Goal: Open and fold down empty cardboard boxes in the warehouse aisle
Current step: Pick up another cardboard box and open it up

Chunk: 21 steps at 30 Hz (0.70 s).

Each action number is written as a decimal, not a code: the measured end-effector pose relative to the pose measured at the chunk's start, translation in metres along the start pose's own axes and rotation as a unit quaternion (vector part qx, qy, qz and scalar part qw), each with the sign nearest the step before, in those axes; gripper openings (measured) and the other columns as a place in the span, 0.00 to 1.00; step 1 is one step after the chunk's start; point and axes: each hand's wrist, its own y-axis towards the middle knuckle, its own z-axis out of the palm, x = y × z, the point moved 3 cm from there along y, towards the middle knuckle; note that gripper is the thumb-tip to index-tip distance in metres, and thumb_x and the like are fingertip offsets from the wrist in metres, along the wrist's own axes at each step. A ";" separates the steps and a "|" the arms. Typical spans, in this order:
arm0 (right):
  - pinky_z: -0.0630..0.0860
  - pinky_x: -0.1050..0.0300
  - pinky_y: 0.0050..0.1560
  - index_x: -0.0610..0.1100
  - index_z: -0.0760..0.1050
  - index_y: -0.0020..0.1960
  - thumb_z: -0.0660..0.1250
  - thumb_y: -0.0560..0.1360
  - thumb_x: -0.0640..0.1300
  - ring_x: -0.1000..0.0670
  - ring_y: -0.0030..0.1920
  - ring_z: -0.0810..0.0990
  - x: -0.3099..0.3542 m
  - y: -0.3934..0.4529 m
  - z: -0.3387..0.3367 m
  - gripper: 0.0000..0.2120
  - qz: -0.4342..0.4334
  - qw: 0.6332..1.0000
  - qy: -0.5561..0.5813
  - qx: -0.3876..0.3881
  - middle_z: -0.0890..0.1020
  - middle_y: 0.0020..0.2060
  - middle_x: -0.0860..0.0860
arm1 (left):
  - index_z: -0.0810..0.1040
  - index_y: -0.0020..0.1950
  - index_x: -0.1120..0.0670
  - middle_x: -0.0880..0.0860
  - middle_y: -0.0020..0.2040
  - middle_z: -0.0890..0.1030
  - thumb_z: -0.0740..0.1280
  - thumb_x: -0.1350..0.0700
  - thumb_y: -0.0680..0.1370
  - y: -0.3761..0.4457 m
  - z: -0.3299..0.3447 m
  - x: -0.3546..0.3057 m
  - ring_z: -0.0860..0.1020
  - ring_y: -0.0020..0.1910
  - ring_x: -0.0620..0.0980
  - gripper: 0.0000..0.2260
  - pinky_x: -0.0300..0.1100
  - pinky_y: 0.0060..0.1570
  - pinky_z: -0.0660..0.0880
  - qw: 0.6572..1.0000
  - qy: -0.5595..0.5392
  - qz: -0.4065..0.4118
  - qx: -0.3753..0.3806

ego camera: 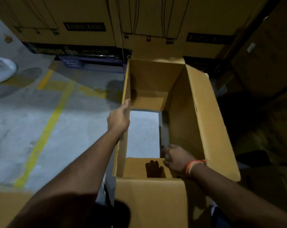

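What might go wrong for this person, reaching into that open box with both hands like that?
The right hand is deep inside the cardboard box near its bottom flaps; if the walls fold in, fingers could get pinched. The left hand holds only the thin left wall, so the box may buckle or tip. The white bag on the floor nearby looks like a possible trip hazard.

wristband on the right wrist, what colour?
Orange, with a paler strand beside it, on the wristband; head view, the only one.
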 end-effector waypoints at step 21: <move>0.73 0.43 0.66 0.45 0.62 0.76 0.71 0.76 0.54 0.36 0.65 0.75 -0.154 -0.119 -0.036 0.34 0.299 0.867 0.359 -0.172 0.74 0.68 0.40 | 0.71 0.74 0.59 0.59 0.80 0.63 0.72 0.43 0.77 -0.170 0.002 0.068 0.63 0.77 0.63 0.31 0.60 0.71 0.62 0.878 -0.197 -0.371 0.227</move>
